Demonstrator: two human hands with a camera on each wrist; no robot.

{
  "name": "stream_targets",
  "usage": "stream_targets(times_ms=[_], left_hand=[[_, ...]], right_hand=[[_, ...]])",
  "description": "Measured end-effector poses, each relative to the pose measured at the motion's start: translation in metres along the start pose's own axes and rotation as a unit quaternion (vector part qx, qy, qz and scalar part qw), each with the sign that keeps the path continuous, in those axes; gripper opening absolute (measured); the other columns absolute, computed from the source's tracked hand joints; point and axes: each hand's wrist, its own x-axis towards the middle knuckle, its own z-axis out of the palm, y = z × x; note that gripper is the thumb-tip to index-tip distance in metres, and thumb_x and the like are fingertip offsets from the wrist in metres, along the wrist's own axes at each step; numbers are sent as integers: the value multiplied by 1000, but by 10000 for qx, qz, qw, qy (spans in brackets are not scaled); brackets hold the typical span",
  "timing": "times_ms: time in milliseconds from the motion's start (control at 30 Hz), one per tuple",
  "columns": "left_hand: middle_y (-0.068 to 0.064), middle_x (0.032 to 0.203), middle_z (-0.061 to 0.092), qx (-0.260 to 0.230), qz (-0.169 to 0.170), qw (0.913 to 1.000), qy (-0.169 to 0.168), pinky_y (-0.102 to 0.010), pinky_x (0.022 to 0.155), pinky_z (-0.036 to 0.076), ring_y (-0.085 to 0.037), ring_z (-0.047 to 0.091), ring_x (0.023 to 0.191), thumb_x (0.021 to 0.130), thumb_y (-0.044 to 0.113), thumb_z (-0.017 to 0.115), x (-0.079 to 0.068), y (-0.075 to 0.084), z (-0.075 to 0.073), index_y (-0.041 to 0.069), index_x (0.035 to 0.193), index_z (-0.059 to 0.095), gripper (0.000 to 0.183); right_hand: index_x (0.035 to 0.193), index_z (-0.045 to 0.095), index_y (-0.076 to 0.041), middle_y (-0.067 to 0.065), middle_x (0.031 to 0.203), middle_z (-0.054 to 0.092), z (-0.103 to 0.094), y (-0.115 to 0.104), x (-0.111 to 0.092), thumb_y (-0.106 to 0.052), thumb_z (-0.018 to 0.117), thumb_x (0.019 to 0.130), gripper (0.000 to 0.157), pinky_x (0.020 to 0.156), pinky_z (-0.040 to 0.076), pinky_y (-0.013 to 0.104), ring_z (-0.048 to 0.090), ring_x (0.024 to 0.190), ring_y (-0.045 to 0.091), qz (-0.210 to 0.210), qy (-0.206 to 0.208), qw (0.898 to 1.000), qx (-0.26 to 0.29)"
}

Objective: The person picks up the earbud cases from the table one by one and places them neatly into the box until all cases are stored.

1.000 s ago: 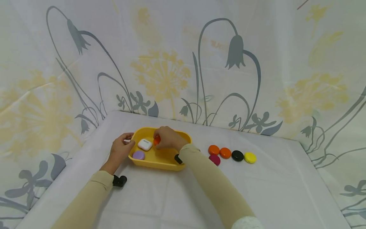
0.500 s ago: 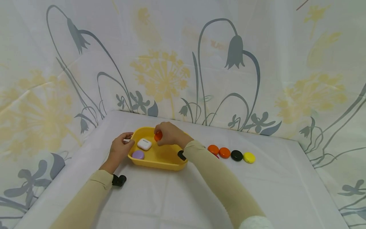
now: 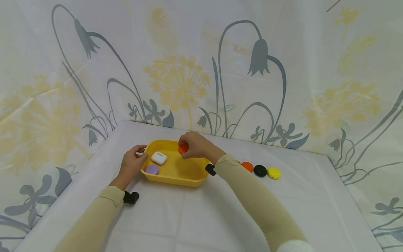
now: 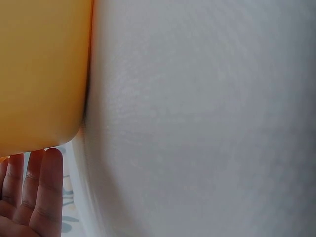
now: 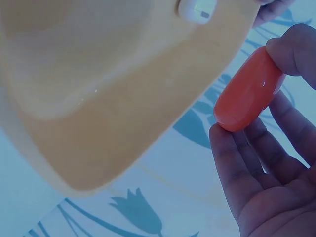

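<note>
My right hand (image 3: 197, 146) pinches a glossy orange disc (image 3: 183, 148) with rounded edges between thumb and fingertips. It holds the disc over the far side of a yellow tray (image 3: 176, 181); the right wrist view shows the disc (image 5: 249, 91) edge-on and tilted, just past the tray's rim. At the tray's left end is my left hand (image 3: 131, 161), its thumb at the rim and its fingers (image 4: 47, 187) against the outer wall. Inside the tray lie a white earbud case (image 3: 159, 158) and a lilac disc (image 3: 152, 169).
Right of the tray, an orange disc (image 3: 247, 166), a black disc (image 3: 260, 170) and a yellow disc (image 3: 274, 173) lie in a row on the white cloth (image 3: 201, 217). My right forearm partly hides more discs there. A flower-patterned curtain (image 3: 195, 70) hangs behind the table.
My right hand has lifted the orange disc from low inside the tray and moved it up and to the right. My left hand has stayed at the tray's left end.
</note>
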Motion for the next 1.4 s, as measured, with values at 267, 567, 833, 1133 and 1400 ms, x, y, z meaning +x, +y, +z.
stream_targets(times_ms=[267, 567, 833, 1133, 1400], left_hand=[[-16, 126, 58, -11, -26, 10000, -27, -27, 75, 49, -28, 58, 100, 93, 23, 52, -1, 1, -2, 10, 133, 55, 43], [-15, 125, 59, 9, -113, 9999, -34, -26, 75, 49, -27, 57, 98, 93, 24, 52, -2, 1, 0, 11, 133, 55, 43], [-16, 124, 59, -23, -52, 10000, -13, -26, 74, 48, -26, 57, 97, 92, 22, 53, -3, 2, 0, 10, 132, 56, 42], [-16, 126, 59, 0, -19, 10000, -13, -27, 75, 48, -27, 57, 99, 93, 22, 53, -3, 2, 0, 10, 133, 56, 42], [-17, 124, 59, -21, 13, 10000, 1, -26, 75, 48, -27, 57, 98, 93, 22, 53, -2, 1, 0, 9, 132, 56, 41]], right_hand=[[110, 67, -9, 4, 104, 63, -3, 5, -15, -21, 75, 77, 36, 80, 49, 25, 54, 91, 16, 110, -35, 9999, 40], [108, 68, -9, 4, 102, 62, -8, 14, -37, -19, 74, 76, 34, 80, 50, 26, 55, 89, 17, 211, 144, 9997, 45], [106, 68, -10, 4, 103, 61, -15, 28, -55, -18, 74, 76, 32, 80, 51, 27, 55, 91, 19, 271, 346, 9990, 76], [107, 68, -11, 4, 104, 61, -19, 36, -76, -17, 75, 77, 32, 83, 52, 30, 54, 93, 19, 591, 374, 9975, 91], [107, 67, -12, 4, 104, 61, -22, 44, -92, -16, 75, 76, 32, 82, 53, 32, 55, 95, 21, 829, 439, 9956, 76]])
